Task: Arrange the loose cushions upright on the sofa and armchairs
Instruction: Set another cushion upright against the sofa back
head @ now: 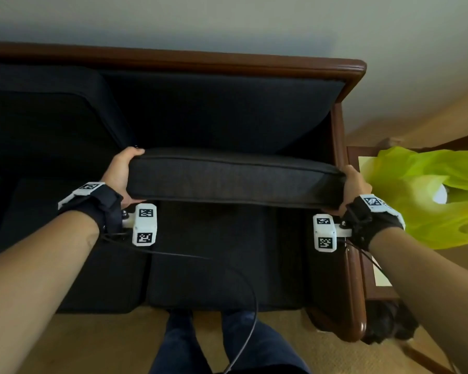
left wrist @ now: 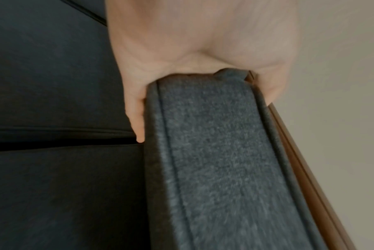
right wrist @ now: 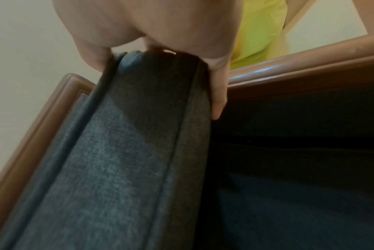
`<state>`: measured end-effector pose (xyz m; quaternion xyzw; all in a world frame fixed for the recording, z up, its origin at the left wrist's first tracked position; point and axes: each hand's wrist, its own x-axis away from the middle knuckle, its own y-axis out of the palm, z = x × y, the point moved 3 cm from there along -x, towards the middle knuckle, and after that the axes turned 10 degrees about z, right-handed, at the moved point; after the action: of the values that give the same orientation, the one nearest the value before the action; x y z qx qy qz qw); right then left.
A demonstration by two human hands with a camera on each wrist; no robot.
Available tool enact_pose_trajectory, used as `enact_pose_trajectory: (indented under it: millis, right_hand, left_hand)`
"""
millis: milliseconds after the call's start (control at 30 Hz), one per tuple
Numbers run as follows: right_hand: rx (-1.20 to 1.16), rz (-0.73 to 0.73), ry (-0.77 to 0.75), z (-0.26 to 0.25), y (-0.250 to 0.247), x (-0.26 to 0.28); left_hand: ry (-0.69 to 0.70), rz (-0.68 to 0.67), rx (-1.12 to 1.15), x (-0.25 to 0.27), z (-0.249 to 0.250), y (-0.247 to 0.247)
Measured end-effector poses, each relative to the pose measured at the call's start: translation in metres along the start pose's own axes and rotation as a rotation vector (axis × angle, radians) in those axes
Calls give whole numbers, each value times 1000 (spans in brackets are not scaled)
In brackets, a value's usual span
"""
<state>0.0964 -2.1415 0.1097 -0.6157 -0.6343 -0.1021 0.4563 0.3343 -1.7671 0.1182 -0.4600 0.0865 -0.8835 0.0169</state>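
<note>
Against the pale wall, on the dark wood-framed sofa [head: 346,85], both hands, left [head: 120,176] and right [head: 354,187], grip one dark grey box cushion [head: 235,179] by its ends, not yet upright; another cushion [head: 43,117] leans beside.

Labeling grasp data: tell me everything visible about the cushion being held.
The cushion is a thick rectangular slab in dark grey woven fabric, with piped seams along its edges. It is held off the sofa seat, long side across, its narrow edge band toward the head camera. The left hand grips its left end, thumb on one face, fingers on the other; the right hand grips the right end likewise. Whether its far edge touches the sofa back is unclear.
</note>
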Motion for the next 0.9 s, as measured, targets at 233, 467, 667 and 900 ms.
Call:
enact_pose_trajectory:
  millis: [233,467,667,900]
  right_hand:
    - [-157,-174,-159,-30,32,2]
    - [-232,-372,-199,-57,47,13]
    - [-77,-480,-217,-41,54,16]
    - [-15,-461,-233,-82,95,17]
  left_hand:
    - [167,54,196,-3,36,24]
    - [237,11,343,1,62,55]
    - [253,-24,176,-15,67,62]
    - [279,-44,47,-27,104,68]
